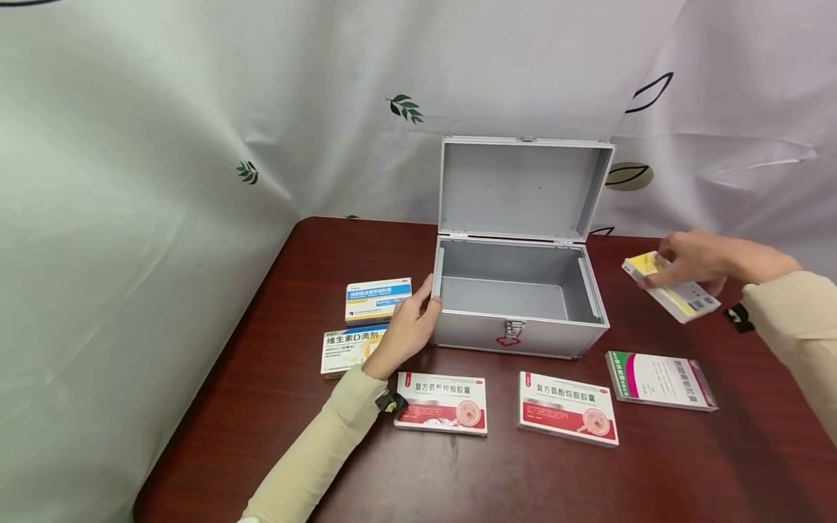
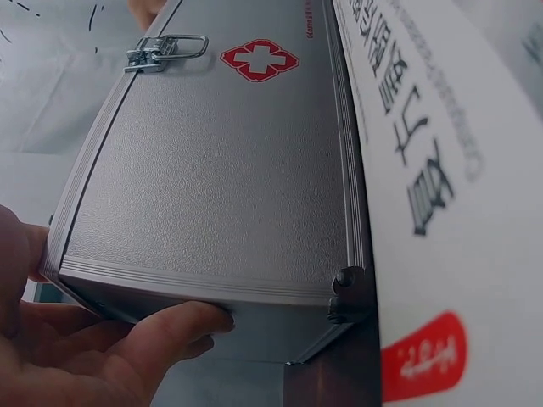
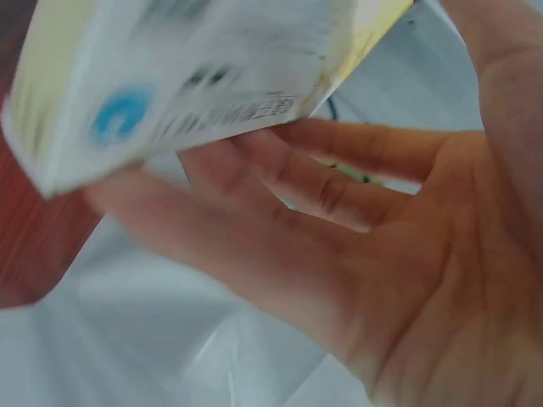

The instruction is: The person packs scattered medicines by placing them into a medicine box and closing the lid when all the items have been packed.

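Left of the open metal case (image 1: 467, 330), a blue-banded box (image 1: 375, 296) and a yellow-patterned box (image 1: 341, 354) are lying on the worktop (image 1: 418, 476); the left hand (image 1: 407, 328) is resting unclenched against the case's left wall; two red-and-white boxes (image 1: 439, 399) are lying before the case, a green-ended box (image 1: 660, 379) at its front right; right of the case, the right hand (image 1: 700, 256) is pinching a yellow-and-white box (image 1: 683, 299)
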Motion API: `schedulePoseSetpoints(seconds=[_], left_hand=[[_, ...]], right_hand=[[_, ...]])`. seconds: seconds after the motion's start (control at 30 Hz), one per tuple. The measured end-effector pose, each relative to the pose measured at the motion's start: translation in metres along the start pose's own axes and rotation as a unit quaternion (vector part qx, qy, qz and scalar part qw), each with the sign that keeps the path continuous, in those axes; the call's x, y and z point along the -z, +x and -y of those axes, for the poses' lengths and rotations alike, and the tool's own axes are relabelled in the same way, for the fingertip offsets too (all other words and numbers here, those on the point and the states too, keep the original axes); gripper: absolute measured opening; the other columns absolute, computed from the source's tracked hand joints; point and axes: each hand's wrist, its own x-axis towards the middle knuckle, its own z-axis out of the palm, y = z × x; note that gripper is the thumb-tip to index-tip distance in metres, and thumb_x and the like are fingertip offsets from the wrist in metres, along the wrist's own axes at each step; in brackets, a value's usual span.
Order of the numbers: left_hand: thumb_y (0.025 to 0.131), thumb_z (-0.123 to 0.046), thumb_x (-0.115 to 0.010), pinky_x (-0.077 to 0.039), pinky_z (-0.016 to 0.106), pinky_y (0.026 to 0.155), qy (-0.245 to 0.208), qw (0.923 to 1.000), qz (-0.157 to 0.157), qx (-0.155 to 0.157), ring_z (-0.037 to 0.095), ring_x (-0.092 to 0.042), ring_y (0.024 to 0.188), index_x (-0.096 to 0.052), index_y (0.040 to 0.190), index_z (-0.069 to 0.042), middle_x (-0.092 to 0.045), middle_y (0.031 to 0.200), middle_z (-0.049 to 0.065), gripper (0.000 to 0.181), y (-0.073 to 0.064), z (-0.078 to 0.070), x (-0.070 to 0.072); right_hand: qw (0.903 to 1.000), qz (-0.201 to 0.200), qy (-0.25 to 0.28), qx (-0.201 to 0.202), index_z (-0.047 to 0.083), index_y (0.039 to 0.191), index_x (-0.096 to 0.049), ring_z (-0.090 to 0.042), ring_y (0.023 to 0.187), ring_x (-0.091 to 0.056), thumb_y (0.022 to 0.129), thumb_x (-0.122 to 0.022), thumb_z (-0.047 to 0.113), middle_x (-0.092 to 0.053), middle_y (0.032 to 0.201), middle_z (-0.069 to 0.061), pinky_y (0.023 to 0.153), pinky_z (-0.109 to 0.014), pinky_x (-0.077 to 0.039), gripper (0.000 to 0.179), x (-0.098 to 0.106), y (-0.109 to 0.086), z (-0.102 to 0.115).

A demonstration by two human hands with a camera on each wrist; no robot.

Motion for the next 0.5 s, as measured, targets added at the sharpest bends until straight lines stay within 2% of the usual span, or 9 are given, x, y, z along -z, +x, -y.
schedulePoseSetpoints(seconds=[0.1, 0.2, 0.5], left_hand=[[0.095, -0.033, -0.04, -0.037, 0.033, 0.099, -0.003, 1.0, 0.0, 0.0, 0.01, -0.037, 0.127, -0.03, 0.144, -0.012, -0.038, 0.141, 0.005, 0.054, 0.0, 0.0, 0.0], [0.095, -0.032, -0.04, -0.038, 0.032, 0.099, -0.005, 1.0, -0.002, -0.002, 0.01, -0.038, 0.126, -0.031, 0.143, -0.012, -0.038, 0.141, 0.005, 0.053, 0.0, 0.0, 0.0], [0.095, -0.033, -0.04, -0.039, 0.032, 0.098, -0.008, 1.0, -0.002, -0.004, 0.01, -0.039, 0.125, -0.031, 0.143, -0.012, -0.038, 0.141, 0.005, 0.054, 0.001, 0.001, -0.001]], right_hand=[[0.9995, 0.01, 0.026, -0.014, -0.008, 0.093, -0.053, -0.02, 0.055, -0.06, 0.075, -0.066, 0.055, -0.053, 0.075, -0.015, 0.046, -0.037, -0.052, 0.067, 0.003, 0.0, 0.011], [0.999, 0.012, 0.037, -0.021, -0.005, 0.082, -0.052, -0.021, 0.051, -0.061, 0.076, -0.064, 0.056, -0.054, 0.07, -0.014, 0.047, -0.037, -0.052, 0.062, 0.006, 0.0, 0.021], [0.9989, 0.005, 0.033, -0.032, -0.003, 0.077, -0.052, -0.023, 0.048, -0.061, 0.076, -0.06, 0.06, -0.055, 0.071, -0.013, 0.047, -0.037, -0.052, 0.064, 0.011, -0.001, 0.047]])
